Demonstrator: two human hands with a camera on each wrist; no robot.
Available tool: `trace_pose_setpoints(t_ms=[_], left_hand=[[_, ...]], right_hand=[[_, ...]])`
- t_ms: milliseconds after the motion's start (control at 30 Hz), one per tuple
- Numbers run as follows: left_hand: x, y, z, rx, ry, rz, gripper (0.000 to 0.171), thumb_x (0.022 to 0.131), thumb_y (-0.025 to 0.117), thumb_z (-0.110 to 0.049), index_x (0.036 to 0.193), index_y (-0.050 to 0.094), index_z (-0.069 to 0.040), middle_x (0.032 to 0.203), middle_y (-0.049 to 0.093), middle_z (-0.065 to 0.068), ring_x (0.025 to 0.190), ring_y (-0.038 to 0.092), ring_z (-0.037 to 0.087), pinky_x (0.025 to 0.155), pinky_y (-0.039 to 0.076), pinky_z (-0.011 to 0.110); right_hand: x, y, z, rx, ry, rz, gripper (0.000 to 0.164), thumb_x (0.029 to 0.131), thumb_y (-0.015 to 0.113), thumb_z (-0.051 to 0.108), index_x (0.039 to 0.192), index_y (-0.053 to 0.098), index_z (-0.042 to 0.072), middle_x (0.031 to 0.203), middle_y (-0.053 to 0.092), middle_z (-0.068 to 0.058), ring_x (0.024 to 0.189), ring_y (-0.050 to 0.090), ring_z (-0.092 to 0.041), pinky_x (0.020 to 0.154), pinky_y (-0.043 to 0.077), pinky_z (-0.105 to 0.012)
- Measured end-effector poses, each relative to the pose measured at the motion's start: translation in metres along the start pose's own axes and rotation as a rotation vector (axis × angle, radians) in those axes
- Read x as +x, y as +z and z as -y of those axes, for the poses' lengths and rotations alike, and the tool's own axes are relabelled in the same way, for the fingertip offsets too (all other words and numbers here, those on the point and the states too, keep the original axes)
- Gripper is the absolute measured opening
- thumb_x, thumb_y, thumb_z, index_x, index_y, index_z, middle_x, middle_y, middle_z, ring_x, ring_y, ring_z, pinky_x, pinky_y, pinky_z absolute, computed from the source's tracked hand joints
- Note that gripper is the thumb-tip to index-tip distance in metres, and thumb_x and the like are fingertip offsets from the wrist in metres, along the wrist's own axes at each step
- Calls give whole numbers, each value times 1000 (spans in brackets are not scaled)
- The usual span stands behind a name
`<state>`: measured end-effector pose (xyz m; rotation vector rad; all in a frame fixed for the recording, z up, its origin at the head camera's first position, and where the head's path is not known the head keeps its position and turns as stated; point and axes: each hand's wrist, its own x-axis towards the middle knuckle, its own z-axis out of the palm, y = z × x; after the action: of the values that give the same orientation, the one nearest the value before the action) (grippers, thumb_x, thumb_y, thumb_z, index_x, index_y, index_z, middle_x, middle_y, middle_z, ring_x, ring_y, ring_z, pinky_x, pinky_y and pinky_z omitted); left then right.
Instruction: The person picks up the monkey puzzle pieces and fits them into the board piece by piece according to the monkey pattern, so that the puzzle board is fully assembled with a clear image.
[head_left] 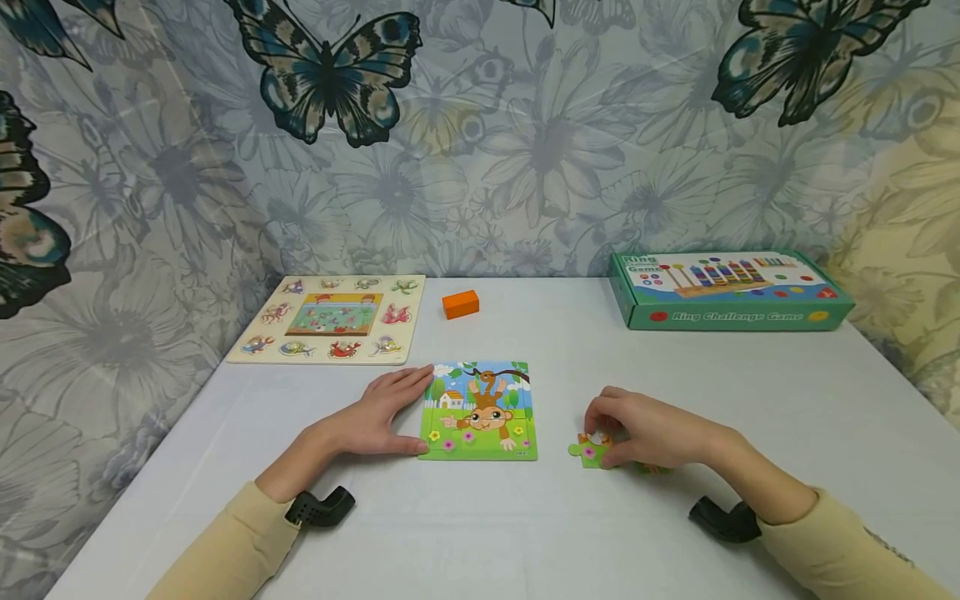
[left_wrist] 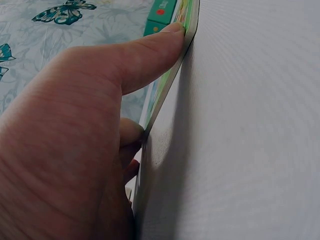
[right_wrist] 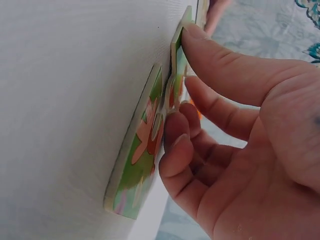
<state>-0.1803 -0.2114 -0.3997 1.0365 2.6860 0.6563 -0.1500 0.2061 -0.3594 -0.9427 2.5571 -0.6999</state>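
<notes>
A square jigsaw puzzle (head_left: pixel 483 417) with a cartoon monkey hanging from a branch lies flat on the table. My left hand (head_left: pixel 378 417) rests along its left side, thumb at the lower corner and fingers at the upper one; in the left wrist view the thumb (left_wrist: pixel 155 52) touches the board's edge. To the right of the board, my right hand (head_left: pixel 648 429) pinches a green puzzle piece (head_left: pixel 590 454) with a pink flower between thumb and fingers. Another puzzle piece (right_wrist: pixel 135 165), green with orange shapes, lies under that hand, mostly hidden from the head view.
Behind the left hand lies a cream sea-animal puzzle board (head_left: pixel 397 346). An orange block (head_left: pixel 461 305) sits beside it. At the back right stands a green Ring Challenge Game box (head_left: pixel 738 317). A butterfly-patterned cloth (head_left: pixel 525 167) hangs behind the white table (head_left: pixel 465 533).
</notes>
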Motion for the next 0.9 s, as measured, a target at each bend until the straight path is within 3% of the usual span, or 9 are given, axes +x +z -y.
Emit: trace_pose_setpoints(t_ms=[400, 667, 900], left_hand=[[-1, -2, -2, -13, -14, 6, 101, 86, 72, -54, 159, 26, -2, 167, 18, 8, 150, 15, 36, 117, 10, 60], [0, -2, -3, -11, -7, 7, 101, 86, 72, -54, 159, 26, -1, 167, 19, 9, 150, 16, 36, 117, 10, 60], [-1, -1, -1, -11, -11, 5, 102, 86, 72, -54, 159, 26, -1, 167, 19, 9, 150, 15, 36, 117, 10, 60]], right_hand=[[1, -1, -2, 46, -36, 18, 33, 84, 85, 20, 109, 64, 14, 96, 57, 7, 86, 54, -12, 77, 51, -28], [1, -4, -6, 65, -69, 19, 24, 88, 80, 20, 107, 65, 23, 88, 56, 8, 84, 52, -12, 71, 46, -27], [0, -6, -9, 110, -88, 16, 17, 93, 75, 15, 106, 67, 21, 82, 53, 8, 79, 53, -11, 66, 44, -26]])
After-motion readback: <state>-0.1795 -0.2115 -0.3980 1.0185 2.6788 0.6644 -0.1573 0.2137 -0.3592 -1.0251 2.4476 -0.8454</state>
